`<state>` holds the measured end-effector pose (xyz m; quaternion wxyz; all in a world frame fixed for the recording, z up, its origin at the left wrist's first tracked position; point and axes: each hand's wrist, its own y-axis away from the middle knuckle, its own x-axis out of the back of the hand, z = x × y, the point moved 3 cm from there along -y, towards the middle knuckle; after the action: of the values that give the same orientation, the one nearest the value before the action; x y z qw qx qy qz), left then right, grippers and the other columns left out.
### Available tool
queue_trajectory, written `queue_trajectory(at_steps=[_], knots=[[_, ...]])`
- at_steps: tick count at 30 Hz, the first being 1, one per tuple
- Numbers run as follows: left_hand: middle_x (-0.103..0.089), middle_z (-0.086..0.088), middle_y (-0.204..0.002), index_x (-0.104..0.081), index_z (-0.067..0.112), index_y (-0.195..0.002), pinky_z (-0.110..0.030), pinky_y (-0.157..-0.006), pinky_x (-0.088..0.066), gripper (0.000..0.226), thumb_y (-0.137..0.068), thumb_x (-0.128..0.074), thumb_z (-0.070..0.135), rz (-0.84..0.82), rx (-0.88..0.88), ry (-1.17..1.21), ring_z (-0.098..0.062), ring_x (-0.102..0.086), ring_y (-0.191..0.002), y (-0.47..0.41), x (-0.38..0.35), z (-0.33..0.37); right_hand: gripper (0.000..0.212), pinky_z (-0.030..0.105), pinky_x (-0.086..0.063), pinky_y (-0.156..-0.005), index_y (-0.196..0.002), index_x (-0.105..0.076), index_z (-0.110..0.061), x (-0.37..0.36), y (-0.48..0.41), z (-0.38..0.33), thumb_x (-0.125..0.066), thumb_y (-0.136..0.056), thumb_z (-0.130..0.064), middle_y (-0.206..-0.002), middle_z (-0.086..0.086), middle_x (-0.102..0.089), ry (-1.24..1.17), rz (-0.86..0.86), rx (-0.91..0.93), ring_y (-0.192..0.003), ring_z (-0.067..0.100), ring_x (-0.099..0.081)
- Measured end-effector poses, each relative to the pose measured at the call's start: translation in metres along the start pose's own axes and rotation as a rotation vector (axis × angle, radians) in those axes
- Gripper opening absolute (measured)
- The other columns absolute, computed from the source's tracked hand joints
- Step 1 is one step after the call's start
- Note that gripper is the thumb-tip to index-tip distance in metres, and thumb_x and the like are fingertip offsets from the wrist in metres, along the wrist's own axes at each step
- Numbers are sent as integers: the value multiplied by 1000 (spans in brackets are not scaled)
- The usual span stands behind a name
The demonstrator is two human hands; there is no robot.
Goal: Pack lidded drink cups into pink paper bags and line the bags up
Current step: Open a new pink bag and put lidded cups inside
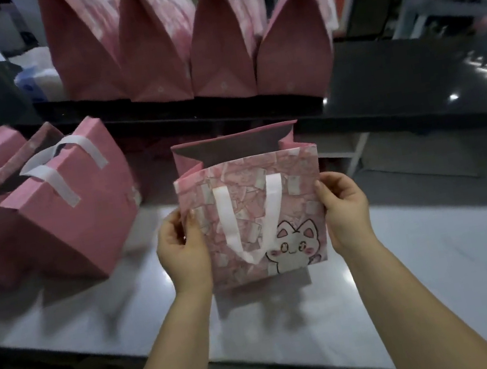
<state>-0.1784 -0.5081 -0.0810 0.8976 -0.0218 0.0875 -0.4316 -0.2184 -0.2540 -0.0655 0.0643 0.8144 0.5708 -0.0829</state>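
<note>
The left hand (182,249) pinches the left edge of the pink paper bag (294,176), thumb on the printed front and fingers curled behind. The right hand (345,212) grasps the right edge the same way, so both hands hold this one bag upright over the pale surface (439,248). Whether its base touches the surface I cannot tell. The bag's mouth is only part open: the rear wall stands up behind the front and the side gussets are folded inward. Its white handle (228,219) hangs down the front beside the cat drawing (297,243). The step in hand looks like opening the bag for a cup. To do it well, the hands should draw the front and rear walls apart evenly, push the gussets out, and flatten the base so the bag stands square by itself. A crooked base would probably tip a lidded drink. The handle should be flipped clear of the mouth before loading. No cup shows anywhere in view. To the left of the held bag lie other pink bags (80,218), tilted, one with a white handle. Behind it, on a dark ledge (379,81), a row of four bags (157,63) stands side by side, touching, with the ledge bare to the right of them.
</note>
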Motion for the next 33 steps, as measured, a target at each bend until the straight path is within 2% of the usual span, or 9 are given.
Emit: queue_trajectory(at_steps=[3, 8, 11, 15, 18, 21, 27, 30, 33], knots=[[-72, 13, -96, -68, 38, -92, -22, -76, -57, 14, -93, -64, 25, -106, 54, 55, -4, -68, -91, 32, -44, 5, 13, 29, -58, -71, -86, -68, -21, 61, 10, -22, -63, -92, -10, -85, -3, -73, -55, 108, 38, -86, 19, -70], [-73, 14, -88, -70, 32, -90, -20, -67, -56, 14, -92, -66, 19, -334, 136, 164, -2, -69, -81, 107, -122, 25, 8, 30, -57, -70, -90, -66, -18, 175, 45, -62, -63, -92, -11, -87, -1, -72, -89, 266, 112, -83, 17, -69], [-74, 10, -90, -73, 33, -89, -27, -71, -58, 17, -91, -66, 17, -521, 202, 191, -9, -70, -84, 177, -169, 35, 5, 29, -57, -69, -93, -65, -13, 259, 85, -85, -62, -93, -9, -88, 2, -72, -116, 409, 169, -81, 17, -69], [-75, 8, -90, -75, 34, -84, -23, -63, -56, 18, -90, -68, 18, -777, 263, 195, -9, -71, -81, 288, -217, 40, 11, 24, -57, -65, -91, -65, -13, 374, 152, -110, -60, -92, -4, -84, 0, -73, -160, 653, 264, -77, 14, -70], [-76, 3, -89, -75, 26, -88, -23, -64, -57, 12, -88, -70, 15, -963, 271, 170, -11, -71, -79, 372, -247, 42, 22, 25, -57, -66, -83, -68, -20, 450, 209, -124, -60, -92, -2, -81, -3, -72, -149, 807, 323, -76, 12, -69], [-76, 0, -92, -75, 20, -93, -30, -72, -59, 9, -86, -72, 14, -1141, 273, 131, -16, -72, -85, 451, -273, 41, 28, 30, -58, -71, -78, -72, -30, 516, 271, -131, -64, -90, -6, -85, -4, -73, -111, 978, 347, -81, 15, -68], [-76, 3, -91, -75, 22, -92, -26, -67, -59, 8, -87, -72, 17, -1474, 304, 52, -17, -72, -84, 597, -306, 33, 24, 35, -56, -77, -81, -73, -29, 605, 388, -131, -64, -90, -8, -89, -2, -74, -98, 1318, 389, -87, 17, -68], [-76, 2, -93, -75, 21, -94, -28, -68, -58, 9, -87, -72, 17, -1615, 317, 24, -17, -72, -84, 654, -317, 27, 24, 33, -55, -77, -82, -71, -27, 633, 432, -123, -63, -92, -7, -88, -5, -73, -90, 1468, 393, -86, 15, -67], [-76, 2, -89, -77, 26, -87, -24, -63, -56, 10, -86, -73, 17, -1731, 329, 14, -13, -72, -78, 702, -328, 23, 24, 36, -57, -80, -83, -70, -27, 654, 462, -113, -61, -92, -7, -89, -4, -72, -99, 1593, 379, -87, 16, -67]])
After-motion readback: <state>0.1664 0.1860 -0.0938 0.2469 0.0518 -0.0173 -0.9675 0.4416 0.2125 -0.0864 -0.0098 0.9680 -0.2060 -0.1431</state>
